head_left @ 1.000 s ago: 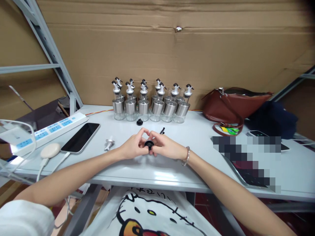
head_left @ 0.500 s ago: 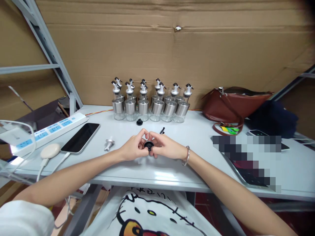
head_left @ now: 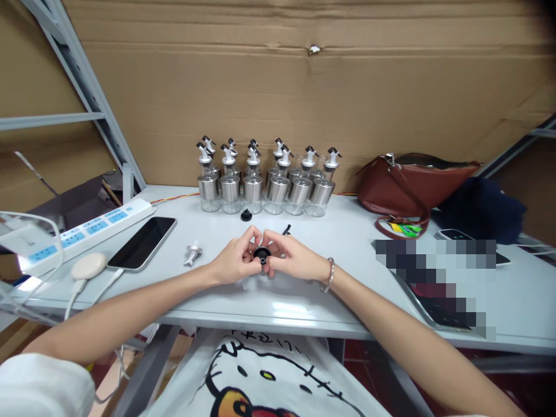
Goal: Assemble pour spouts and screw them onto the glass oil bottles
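Note:
Between my two hands is a small round black stopper (head_left: 262, 253), held just above the table near its front edge. My left hand (head_left: 238, 256) pinches its left side, and my right hand (head_left: 290, 256) grips it from the right. Fingers hide part of its rim. Just behind my right hand lies a thin black lever-like piece (head_left: 287, 229). Farther back, a similar black stopper (head_left: 246, 215) stands on the table. A silver-white pourer spout (head_left: 193, 253) lies to the left of my left hand.
Two rows of glass bottles (head_left: 253, 189) with steel bands, most with pourers, stand at the back. A phone (head_left: 143, 243), a white power strip (head_left: 89, 233) and a round cream-coloured charger (head_left: 89, 266) lie left. At right are a brown bag (head_left: 417, 179) and a blurred-out flat object (head_left: 434, 289).
The black stopper has tilted slightly between my fingers, so the small hole at its near end shows more. Both hands stay in nearly the same place.

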Tool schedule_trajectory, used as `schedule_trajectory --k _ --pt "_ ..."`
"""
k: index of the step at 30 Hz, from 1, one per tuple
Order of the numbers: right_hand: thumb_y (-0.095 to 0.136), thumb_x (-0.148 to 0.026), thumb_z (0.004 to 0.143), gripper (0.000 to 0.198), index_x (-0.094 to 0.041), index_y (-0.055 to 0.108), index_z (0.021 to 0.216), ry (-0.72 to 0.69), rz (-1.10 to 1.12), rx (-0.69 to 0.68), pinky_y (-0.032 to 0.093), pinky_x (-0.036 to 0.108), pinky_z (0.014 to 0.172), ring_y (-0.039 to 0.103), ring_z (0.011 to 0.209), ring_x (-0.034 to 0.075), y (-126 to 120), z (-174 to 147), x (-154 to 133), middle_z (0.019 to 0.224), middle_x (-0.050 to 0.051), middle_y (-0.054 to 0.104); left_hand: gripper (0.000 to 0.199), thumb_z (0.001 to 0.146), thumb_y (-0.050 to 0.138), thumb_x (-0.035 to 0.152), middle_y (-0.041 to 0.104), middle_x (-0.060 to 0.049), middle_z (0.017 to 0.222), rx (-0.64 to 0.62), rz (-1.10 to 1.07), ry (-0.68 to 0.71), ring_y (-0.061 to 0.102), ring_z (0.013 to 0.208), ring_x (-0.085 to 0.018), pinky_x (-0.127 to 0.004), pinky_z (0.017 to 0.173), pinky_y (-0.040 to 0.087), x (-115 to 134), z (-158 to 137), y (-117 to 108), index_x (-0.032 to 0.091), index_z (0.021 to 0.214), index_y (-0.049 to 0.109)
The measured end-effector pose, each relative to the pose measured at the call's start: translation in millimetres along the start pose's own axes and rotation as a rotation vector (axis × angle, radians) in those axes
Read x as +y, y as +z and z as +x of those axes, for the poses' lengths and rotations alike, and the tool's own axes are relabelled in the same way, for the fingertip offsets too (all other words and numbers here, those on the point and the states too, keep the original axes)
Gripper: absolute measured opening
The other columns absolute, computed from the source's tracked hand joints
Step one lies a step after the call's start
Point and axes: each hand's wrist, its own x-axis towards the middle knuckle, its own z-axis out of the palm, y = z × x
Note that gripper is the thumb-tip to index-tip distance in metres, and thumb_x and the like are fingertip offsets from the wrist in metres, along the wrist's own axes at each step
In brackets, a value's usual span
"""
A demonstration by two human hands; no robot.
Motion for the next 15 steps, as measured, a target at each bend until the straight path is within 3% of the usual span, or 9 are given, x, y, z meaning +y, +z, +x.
schedule_trajectory --k 4,7,11,15 --pt "0.054 -0.019 0.078 0.015 -0.020 0.041 0.086 0.004 0.091 -0.007 0.051 0.027 0.063 0.064 0.060 0.012 0.7 1.0 4.2 0.067 -0.002 0.064 0.028 0.066 0.047 0.018 0.061 0.004 0.063 -0.018 -0.037 -0.006 0.047 0.051 -0.008 -0.018 0.048 0.029 -0.5 1.5 -3.8 0.023 0.086 0.027" --pt "0.054 -0.026 0.084 0.013 -0.020 0.044 0.089 -0.014 0.021 0.042 0.051 0.029 0.067 0.064 0.063 0.013 -0.7 2.2 6.2 0.069 -0.001 0.065 0.028 0.068 0.045 0.021 0.058 0.006 0.063 -0.006 -0.070 -0.013 0.048 0.051 -0.009 -0.019 0.049 0.032 -1.7 2.8 -7.2 0.022 0.090 0.028" --pt "0.056 -0.029 0.085 0.020 -0.019 0.049 0.101 -0.058 -0.077 0.182 0.049 0.030 0.068 0.064 0.067 0.014 -4.3 3.4 5.4 0.072 0.001 0.066 0.025 0.076 0.043 0.024 0.055 0.006 0.073 0.081 -0.070 0.001 0.044 0.046 -0.007 -0.020 0.049 0.036 -4.8 3.6 -9.0 0.022 0.098 0.031" --pt "0.059 -0.026 0.082 0.024 -0.021 0.047 0.102 -0.102 -0.003 0.282 0.049 0.031 0.072 0.066 0.073 0.015 -6.2 3.4 4.4 0.078 0.001 0.069 0.025 0.083 0.049 0.030 0.052 0.001 0.090 0.182 -0.051 0.050 0.052 0.063 -0.008 -0.023 0.060 0.042 -6.6 4.2 -8.3 0.021 0.102 0.036"
